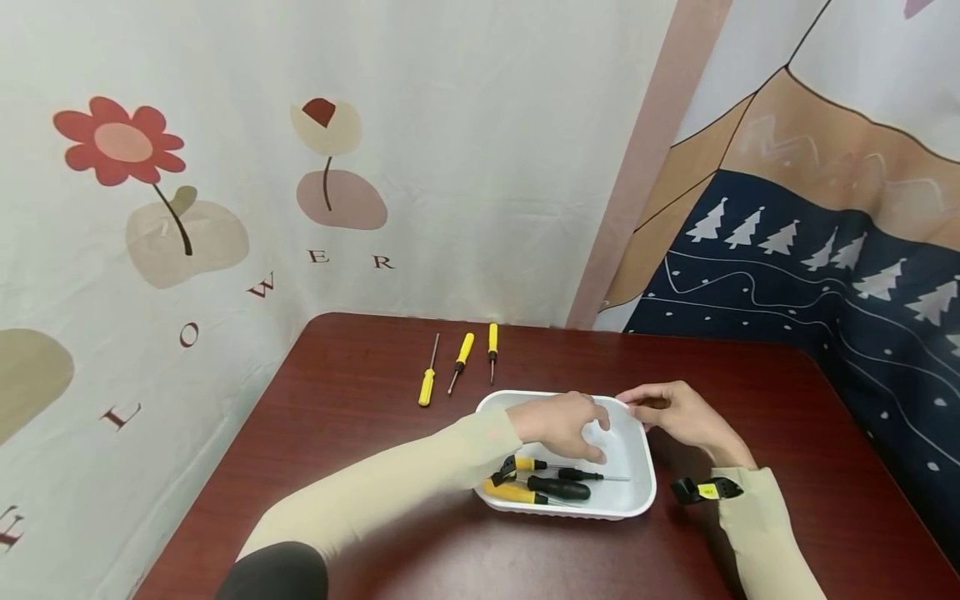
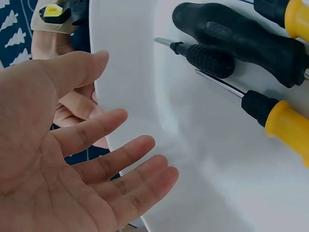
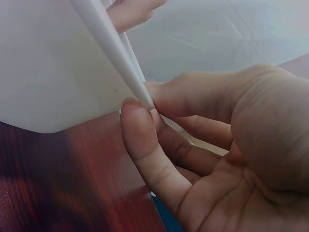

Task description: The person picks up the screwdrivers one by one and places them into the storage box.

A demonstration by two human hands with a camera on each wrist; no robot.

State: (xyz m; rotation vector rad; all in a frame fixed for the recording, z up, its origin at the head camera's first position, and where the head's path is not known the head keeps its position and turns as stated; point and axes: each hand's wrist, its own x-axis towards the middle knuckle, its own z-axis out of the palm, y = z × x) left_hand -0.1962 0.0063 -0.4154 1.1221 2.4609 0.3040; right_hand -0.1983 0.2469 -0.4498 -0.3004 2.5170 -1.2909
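Observation:
A white plastic tray (image 1: 649, 479) stands on the table, with several screwdrivers lying along its near side. Among them are a thick black-handled screwdriver (image 1: 558, 487), a slim black one (image 2: 211, 60) and a yellow-and-black one (image 2: 287, 126). Over the tray's far half hovers my left hand (image 1: 562, 425), its fingers spread loosely and nothing in them; the palm (image 2: 53, 183) shows in the left wrist view. At the far right corner my right hand (image 1: 690, 417) pinches the tray's rim (image 3: 118, 58) between thumb and forefinger. My left sleeve covers part of the tray's left side.
Beyond the tray, three yellow-handled screwdrivers lie apart on the dark red table (image 1: 360, 400): a left one (image 1: 427, 387), a middle one (image 1: 465, 346) and a right one (image 1: 492, 337). A printed curtain (image 1: 480, 167) hangs behind the table.

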